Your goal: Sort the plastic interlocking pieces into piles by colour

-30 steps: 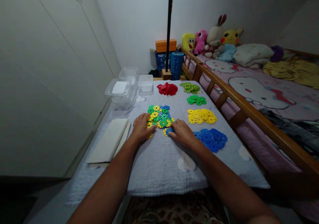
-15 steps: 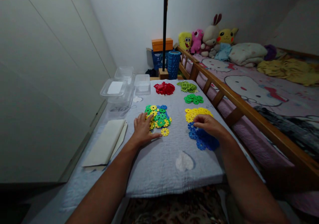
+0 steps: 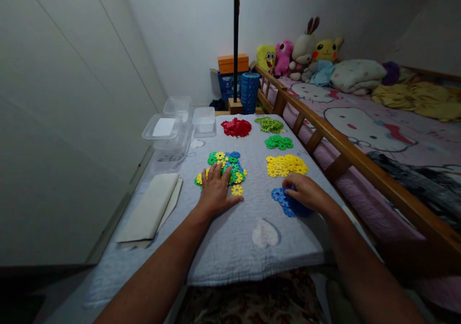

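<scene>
My left hand (image 3: 216, 192) lies with fingers spread over a mixed pile of flower-shaped plastic discs (image 3: 234, 164) in yellow, green and blue, covering part of it. A single yellow disc (image 3: 236, 190) rests by its thumb. Over the pile of blue discs (image 3: 283, 200) at the right, my right hand (image 3: 304, 192) has its fingers curled in towards the thumb. Blue shows between them, but I cannot make out whether a disc is pinched there. Just beyond is a pile of yellow discs (image 3: 284, 165).
Farther back lie dark green (image 3: 279, 142), light green (image 3: 269, 125) and red (image 3: 236, 127) disc piles. Clear plastic containers (image 3: 204, 121) stand at the back left, and a folded cream sheet (image 3: 149, 209) lies left. A wooden bed rail (image 3: 309, 117) runs along the right.
My left hand has moved right and flattened onto the mixed pile, uncovering discs on its left side. My right hand has come slightly nearer, from the edge of the yellow pile onto the blue one.
</scene>
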`<control>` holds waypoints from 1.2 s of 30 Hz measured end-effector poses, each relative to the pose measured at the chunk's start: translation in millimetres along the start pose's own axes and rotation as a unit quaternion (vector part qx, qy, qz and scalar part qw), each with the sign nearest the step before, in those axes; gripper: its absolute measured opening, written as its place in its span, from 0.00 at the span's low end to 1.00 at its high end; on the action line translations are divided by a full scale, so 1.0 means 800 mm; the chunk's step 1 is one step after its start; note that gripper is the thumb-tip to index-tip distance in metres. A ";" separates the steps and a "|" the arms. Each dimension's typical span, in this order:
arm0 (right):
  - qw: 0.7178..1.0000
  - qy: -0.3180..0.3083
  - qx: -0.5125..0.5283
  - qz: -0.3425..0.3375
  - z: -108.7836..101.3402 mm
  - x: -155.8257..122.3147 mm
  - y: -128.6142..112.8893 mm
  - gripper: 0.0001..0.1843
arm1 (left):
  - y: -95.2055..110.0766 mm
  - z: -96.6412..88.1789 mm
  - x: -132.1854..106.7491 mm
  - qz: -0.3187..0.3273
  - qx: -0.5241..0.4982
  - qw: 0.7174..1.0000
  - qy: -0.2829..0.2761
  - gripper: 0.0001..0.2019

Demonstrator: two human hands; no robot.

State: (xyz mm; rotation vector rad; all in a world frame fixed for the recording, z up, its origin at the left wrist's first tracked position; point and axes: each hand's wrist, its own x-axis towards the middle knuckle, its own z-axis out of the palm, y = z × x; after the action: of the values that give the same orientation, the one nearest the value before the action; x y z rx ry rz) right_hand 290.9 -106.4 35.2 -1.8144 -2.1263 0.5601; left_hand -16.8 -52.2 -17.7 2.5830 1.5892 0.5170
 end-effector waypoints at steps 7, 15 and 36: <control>0.995 -0.014 -0.030 -0.089 0.042 0.061 -0.081 0.10 | -0.008 0.006 0.001 -0.018 -0.023 0.999 0.021 0.47; 0.989 0.083 -0.053 -0.114 0.129 0.114 -0.119 0.21 | -0.021 0.004 0.001 -0.034 -0.062 0.997 0.023 0.44; 0.989 0.138 -0.053 0.003 0.005 0.169 0.027 0.16 | -0.058 0.010 -0.001 -0.082 -0.050 0.995 -0.014 0.49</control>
State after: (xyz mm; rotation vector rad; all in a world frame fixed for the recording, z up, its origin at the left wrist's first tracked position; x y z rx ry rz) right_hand 285.7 29.1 17.7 -1.8320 -1.9968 0.1843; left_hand -54.4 -30.1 -36.0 2.3519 1.7005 0.5299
